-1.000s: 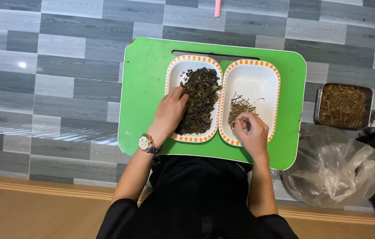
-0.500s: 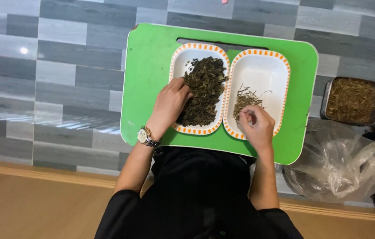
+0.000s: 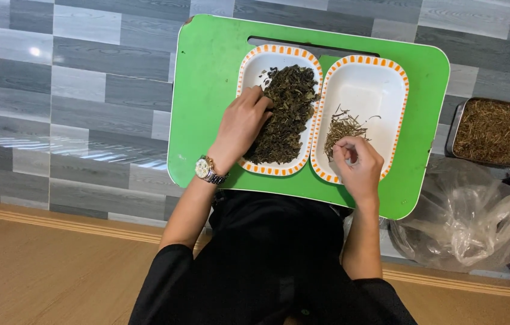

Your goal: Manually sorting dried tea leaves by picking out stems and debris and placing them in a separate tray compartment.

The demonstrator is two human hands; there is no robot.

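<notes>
Filling the upper middle of the frame, one green tray (image 3: 207, 90) with rounded corners and a slot handle along its top edge lies on a grey tiled floor (image 3: 74, 90). At lower right, one crumpled clear plastic bag (image 3: 466, 222) sits beside the tray's corner. Two white oblong plates with orange-dashed rims rest side by side on the tray, touching or nearly so. The left plate (image 3: 254, 66) holds one heap of dark dried leaves (image 3: 288, 111); the right plate (image 3: 369, 84) holds a small pile of thin brownish stems (image 3: 340, 127) at its lower left. At right, off the tray, one metal tin (image 3: 490, 131) is filled with more tan stems.

Two hands work over the plates. The left hand (image 3: 242, 123), with a silver wristwatch (image 3: 205, 170) at the wrist, lies palm down and loosely curled, fingertips pressed into the left edge of the leaves. The right hand (image 3: 357, 161) is curled at the near rim of the right plate, thumb and fingers pinched together just below the stems; whether it holds anything, I cannot tell.
</notes>
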